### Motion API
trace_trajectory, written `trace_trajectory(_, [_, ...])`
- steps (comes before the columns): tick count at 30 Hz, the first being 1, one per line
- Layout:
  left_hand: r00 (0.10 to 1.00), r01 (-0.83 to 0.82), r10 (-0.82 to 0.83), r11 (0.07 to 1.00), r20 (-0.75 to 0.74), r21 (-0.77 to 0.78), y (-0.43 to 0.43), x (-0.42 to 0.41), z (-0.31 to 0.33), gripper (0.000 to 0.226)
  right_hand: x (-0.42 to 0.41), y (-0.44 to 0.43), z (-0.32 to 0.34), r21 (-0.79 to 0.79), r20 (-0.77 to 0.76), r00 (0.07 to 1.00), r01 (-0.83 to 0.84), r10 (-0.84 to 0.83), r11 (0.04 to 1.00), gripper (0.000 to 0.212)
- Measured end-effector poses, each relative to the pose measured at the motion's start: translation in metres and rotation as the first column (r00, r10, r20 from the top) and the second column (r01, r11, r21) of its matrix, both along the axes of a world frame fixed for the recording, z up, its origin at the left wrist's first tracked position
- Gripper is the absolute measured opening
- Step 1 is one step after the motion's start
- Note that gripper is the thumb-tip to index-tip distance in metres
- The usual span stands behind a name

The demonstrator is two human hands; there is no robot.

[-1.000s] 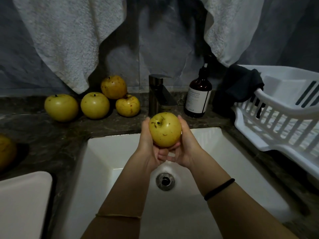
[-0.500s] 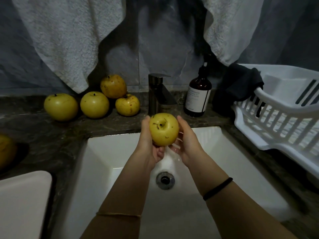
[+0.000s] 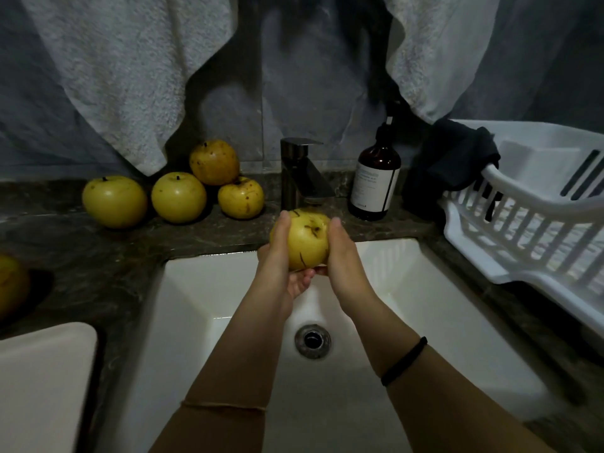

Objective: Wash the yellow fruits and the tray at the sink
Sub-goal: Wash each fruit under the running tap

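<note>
The person is standing at the sink (image 3: 441,305) and holding one yellow fruit (image 3: 307,243) between both hands, above the sink's back edge and just in front of the faucet (image 3: 299,171). The left hand (image 3: 277,253) is cupping the fruit's left side with its fingers curling underneath, and the right hand (image 3: 344,256) is pressing against the right side, its fingers wrapping under as well. The fruit's stem end is facing up. A cluster of four yellow fruits (image 3: 178,197) is sitting along the back edge of the countertop (image 3: 130,256), left of the faucet, one of them resting on top of two others. Another fruit (image 3: 11,282) is showing at the counter's left edge, and a pale tray (image 3: 42,380) is lying at the front left corner. A brown pump bottle (image 3: 375,181) is standing right of the faucet, and a white dish rack (image 3: 529,230) with a dark cloth (image 3: 451,161) draped over its rim is occupying the right side.
</note>
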State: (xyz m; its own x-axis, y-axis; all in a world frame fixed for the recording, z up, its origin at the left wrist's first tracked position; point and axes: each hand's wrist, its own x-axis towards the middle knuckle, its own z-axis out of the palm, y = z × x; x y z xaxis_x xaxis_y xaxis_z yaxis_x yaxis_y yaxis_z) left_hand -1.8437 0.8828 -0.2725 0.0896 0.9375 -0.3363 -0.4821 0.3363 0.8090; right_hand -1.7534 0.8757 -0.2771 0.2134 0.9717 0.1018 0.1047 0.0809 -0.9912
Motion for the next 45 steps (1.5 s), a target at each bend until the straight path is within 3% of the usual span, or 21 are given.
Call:
trace_trajectory(2, [1.000,-0.011,0.012,0.999,0.009,-0.030,-0.0009,-0.0019,0.0019,0.074,0.0011,0.0008,0.0038,-0.021,-0.105,0.994,-0.021,0.019,1.000,0.051])
trace_trajectory(5, [1.000,0.019,-0.019,0.997,-0.007,-0.069,-0.0015,-0.0030,0.0030,0.078,0.0007,-0.0017,0.0062,-0.012,-0.119,0.987,-0.108,0.106,0.994,0.037])
trace_trajectory(10, [0.992,0.111,-0.115,0.989,-0.041,-0.094,-0.0023,-0.0023,0.0025,0.076,-0.0003,0.0013,0.0030,-0.036,-0.204,0.969,-0.147,0.137,0.988,0.050])
trace_trajectory(17, [0.995,0.089,-0.092,0.989,-0.023,-0.122,-0.0026,-0.0014,0.0024,0.074,-0.0011,0.0067,-0.0011,-0.125,-0.230,0.971,-0.094,0.063,0.988,0.067])
trace_trajectory(22, [0.995,0.094,-0.098,0.988,-0.021,-0.121,-0.0014,-0.0019,0.0004,0.075,0.0010,0.0002,0.0031,-0.073,-0.200,0.970,-0.154,0.137,0.985,0.045])
trace_trajectory(26, [0.996,0.067,-0.073,0.992,-0.052,-0.109,-0.0002,-0.0012,-0.0012,0.086,0.0005,0.0022,0.0013,-0.075,-0.147,0.986,-0.093,0.081,0.993,0.048])
trace_trajectory(30, [0.998,0.047,-0.050,0.993,-0.023,-0.104,-0.0007,-0.0022,0.0004,0.080,0.0014,0.0010,0.0028,-0.127,-0.309,0.949,-0.113,0.069,0.985,0.046])
trace_trajectory(33, [0.999,0.035,-0.037,0.996,-0.023,-0.085,-0.0002,-0.0025,0.0004,0.081,0.0008,0.0013,0.0033,-0.152,-0.315,0.947,-0.119,0.066,0.981,0.050])
trace_trajectory(35, [0.998,0.033,-0.036,0.996,-0.044,-0.087,0.0001,-0.0028,-0.0009,0.083,-0.0001,0.0014,0.0016,-0.144,-0.231,0.965,-0.156,0.120,0.977,0.052])
trace_trajectory(37, [0.997,0.028,-0.036,0.995,-0.075,-0.101,-0.0010,-0.0034,-0.0007,0.087,0.0006,-0.0004,0.0022,-0.129,-0.164,0.973,-0.185,0.163,0.974,0.040])
trace_trajectory(45, [0.969,0.001,-0.029,0.994,-0.244,-0.112,-0.0026,-0.0023,-0.0039,0.100,0.0056,-0.0013,0.0023,-0.125,-0.269,0.948,-0.206,0.167,0.970,0.040])
